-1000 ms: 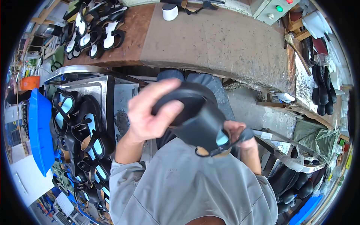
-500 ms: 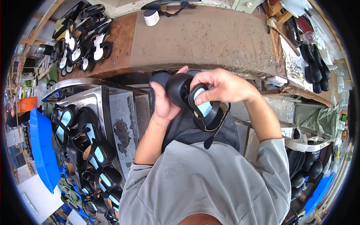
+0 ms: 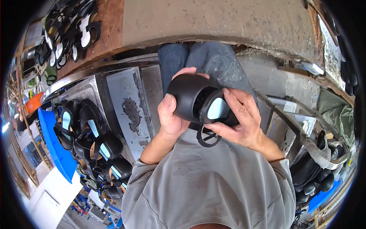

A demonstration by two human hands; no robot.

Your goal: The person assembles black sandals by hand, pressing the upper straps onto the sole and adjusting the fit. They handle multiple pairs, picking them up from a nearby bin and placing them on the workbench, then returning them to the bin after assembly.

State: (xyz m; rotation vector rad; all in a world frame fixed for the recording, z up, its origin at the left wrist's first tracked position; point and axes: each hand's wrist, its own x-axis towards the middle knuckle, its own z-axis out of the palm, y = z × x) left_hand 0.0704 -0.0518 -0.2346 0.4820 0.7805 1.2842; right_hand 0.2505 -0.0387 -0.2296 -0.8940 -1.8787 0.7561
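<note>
A black shoe (image 3: 187, 93) with a rounded toe and a light blue insole is held in front of my chest, above my lap. My left hand (image 3: 170, 120) wraps round the toe, thumb on the near side and fingertips over the far side. At the other end, my right hand (image 3: 244, 121) grips the heel part, its thumb low and its fingers along the upper edge. Below the shoe hangs a looped black strap (image 3: 207, 144). The shoe's underside is hidden.
A brown-covered workbench (image 3: 225, 23) runs across the far side, with black sandals (image 3: 84, 32) heaped at its left. More black shoes (image 3: 103, 147) fill a metal-framed rack at left, beside a blue tray (image 3: 57, 143). Dark shoes (image 3: 312, 177) lie at lower right.
The shoe has turned and come nearer my body. My left hand has closed round the toe, and my right hand has shifted from the insole to the heel end. The view has tilted nearer.
</note>
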